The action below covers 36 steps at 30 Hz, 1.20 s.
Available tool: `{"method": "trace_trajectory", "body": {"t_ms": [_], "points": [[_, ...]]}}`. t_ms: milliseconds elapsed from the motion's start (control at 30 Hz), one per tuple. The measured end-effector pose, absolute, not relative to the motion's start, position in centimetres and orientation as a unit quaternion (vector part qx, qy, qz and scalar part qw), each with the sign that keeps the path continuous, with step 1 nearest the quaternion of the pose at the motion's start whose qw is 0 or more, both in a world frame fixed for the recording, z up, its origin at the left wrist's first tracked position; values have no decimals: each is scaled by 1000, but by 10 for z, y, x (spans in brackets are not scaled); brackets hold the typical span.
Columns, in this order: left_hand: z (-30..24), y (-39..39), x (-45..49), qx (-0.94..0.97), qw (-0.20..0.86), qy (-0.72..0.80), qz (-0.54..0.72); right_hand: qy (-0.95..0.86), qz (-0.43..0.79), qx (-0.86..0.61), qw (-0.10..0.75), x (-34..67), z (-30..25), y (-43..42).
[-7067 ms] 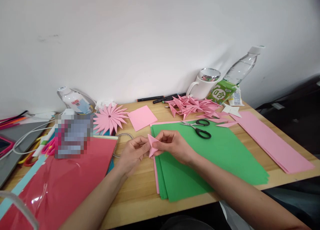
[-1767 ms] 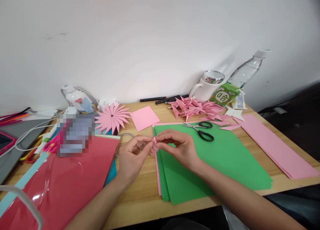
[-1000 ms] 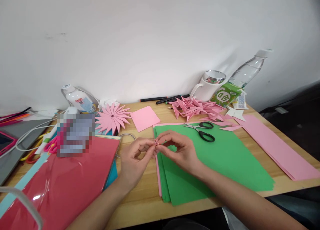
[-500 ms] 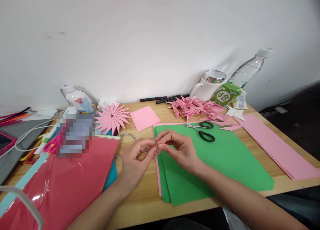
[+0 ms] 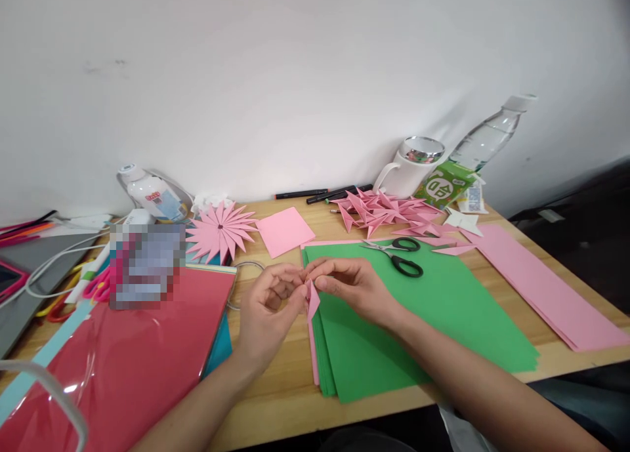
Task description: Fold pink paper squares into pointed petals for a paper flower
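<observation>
Between my two hands is a small folded piece of pink paper [image 5: 312, 300], its pointed lower part hanging below the fingertips. My left hand [image 5: 268, 308] pinches it from the left with thumb and fingers. From the right, my right hand [image 5: 352, 288] pinches the same piece, its fingers partly covering the top. Below the right hand lies a stack of green paper [image 5: 418, 327] over pink sheets. Black-handled scissors [image 5: 404, 255] rest half open on the green stack. Beyond the hands are a square pink paper pad [image 5: 285, 231] and a pink pointed paper rosette [image 5: 221, 231].
Folded pink paper pieces [image 5: 388, 210] are heaped near a white mug [image 5: 411, 166], a green box [image 5: 444, 184] and a clear bottle [image 5: 487, 137]. Long pink strips [image 5: 546, 285] lie right. Red paper in plastic [image 5: 128, 367] covers the left, beside a white bottle [image 5: 152, 195] and cables.
The folded pink paper now shows below my fingertips, where it was mostly hidden before. Both hands stay close together in nearly the same spot, with the fingers shifted slightly.
</observation>
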<state>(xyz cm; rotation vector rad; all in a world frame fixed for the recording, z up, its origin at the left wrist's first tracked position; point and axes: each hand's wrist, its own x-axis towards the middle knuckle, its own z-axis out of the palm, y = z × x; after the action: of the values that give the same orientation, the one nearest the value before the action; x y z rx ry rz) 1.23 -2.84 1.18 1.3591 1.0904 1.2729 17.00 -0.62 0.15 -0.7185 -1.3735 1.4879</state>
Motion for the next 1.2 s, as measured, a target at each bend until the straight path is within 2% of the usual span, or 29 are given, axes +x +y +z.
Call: {"method": "trace_trajectory", "body": {"t_ms": [200,533,967,1200], "points": [[12,-26,11,562,485,458,488,-522,635,-307,480,168,0,-6],[11,-26,11,550,496,447,501,-436,657,-340,513,165,0,-10],[10,-28,11,592,431,455,507,-531,592,-344,500,166,0,-11],[12,-27,10,575,455,463,497,-546,549,-358,522,164,2,-15]]}}
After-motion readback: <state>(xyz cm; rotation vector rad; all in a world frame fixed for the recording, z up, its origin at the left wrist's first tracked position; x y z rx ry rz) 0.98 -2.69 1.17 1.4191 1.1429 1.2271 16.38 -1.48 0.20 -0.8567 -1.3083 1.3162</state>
